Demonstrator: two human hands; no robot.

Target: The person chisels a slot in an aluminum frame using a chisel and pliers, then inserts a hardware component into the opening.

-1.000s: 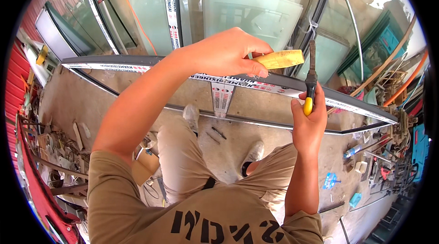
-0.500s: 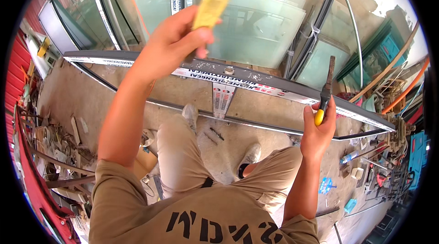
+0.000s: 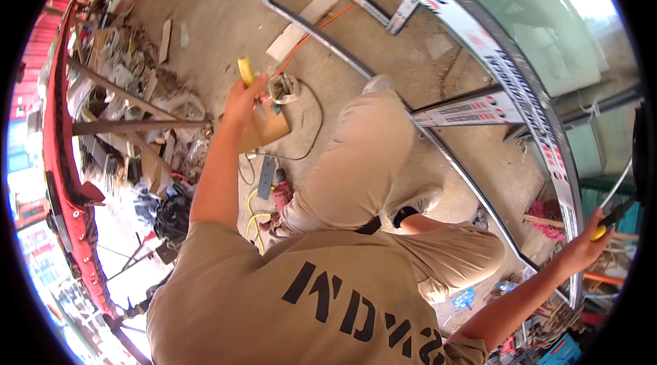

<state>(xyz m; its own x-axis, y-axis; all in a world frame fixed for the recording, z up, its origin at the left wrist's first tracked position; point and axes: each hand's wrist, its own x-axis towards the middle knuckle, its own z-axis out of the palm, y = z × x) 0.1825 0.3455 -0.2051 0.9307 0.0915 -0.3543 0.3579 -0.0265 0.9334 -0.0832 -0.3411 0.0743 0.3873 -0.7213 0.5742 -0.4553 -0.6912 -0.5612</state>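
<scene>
A yellow piece (image 3: 246,71) was clasped by the left hand (image 3: 242,101), ten o'clock; a tool (image 3: 619,214) by the right hand (image 3: 583,248), four. Frame (image 3: 478,35) knocks were best avoided.

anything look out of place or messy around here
Yes, the floor: loose scraps heaped untidily at left, and a red power tool lying by the person's left leg, a yellow cord beside it, oddly close underfoot. No damage stands out.

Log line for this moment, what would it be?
left hand: holding yellow blocky object; right hand: holding black-and-yellow-handled tool; nearby: long dark frame with white printed strips, tan cardboard box
</scene>
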